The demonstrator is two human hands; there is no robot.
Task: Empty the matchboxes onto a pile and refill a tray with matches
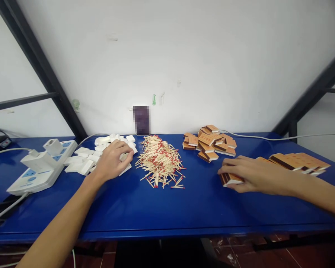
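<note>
My left hand (114,158) rests over a pile of small white matchbox trays (80,163), its fingers curled in around one pale tray (124,156), mostly hidden by the hand. On the right, my right hand (242,173) is closed on a brown matchbox (231,179) at the desk surface, with a white end showing. Between the hands lies a heap of loose red-tipped matches (160,160). Behind and left of my right hand is a jumbled pile of brown matchboxes (208,140).
Rows of matchboxes (301,162) lie beyond my right forearm on the blue desk (162,214). A white power strip (44,178) with plugged-in adapters stands at the left. A dark pixelated rectangle (142,121) leans on the wall. A white cable (257,137) runs along the back right.
</note>
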